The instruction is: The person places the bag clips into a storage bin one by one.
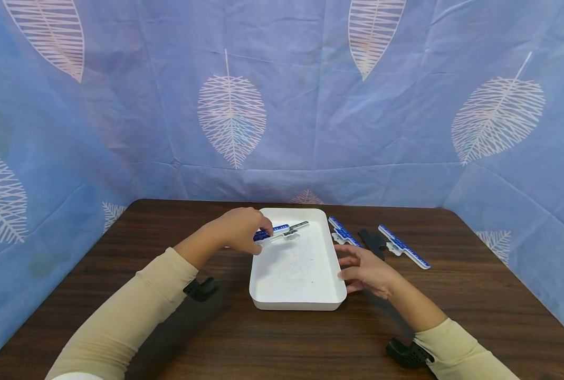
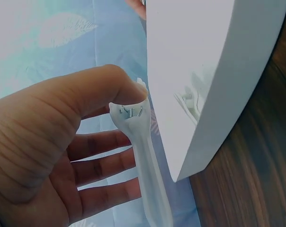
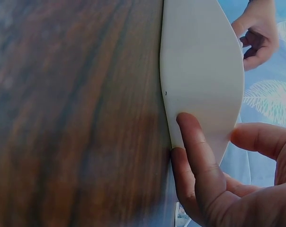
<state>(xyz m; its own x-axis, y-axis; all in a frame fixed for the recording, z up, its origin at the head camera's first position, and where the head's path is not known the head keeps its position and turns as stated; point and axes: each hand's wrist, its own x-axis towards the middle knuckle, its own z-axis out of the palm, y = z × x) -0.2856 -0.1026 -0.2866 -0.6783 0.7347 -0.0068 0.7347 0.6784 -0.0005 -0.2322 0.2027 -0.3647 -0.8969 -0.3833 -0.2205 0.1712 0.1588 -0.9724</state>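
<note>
Left hand point(image 1: 240, 230) pinches blue-and-white clip point(image 2: 150, 182), coiled metal spring point(image 2: 131, 113) showing; right hand point(image 1: 366, 269), fingers spread, touches white tray point(image 1: 297, 274).

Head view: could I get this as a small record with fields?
Left hand: holds a long clip at the left edge of the white tray
Right hand: touches the tray's right side
Inside tray: at least one grey-white clip
Right of tray: two blue-white clips, a black clip
Surface: wooden table
Backdrop: blue leaf-patterned cloth
</note>
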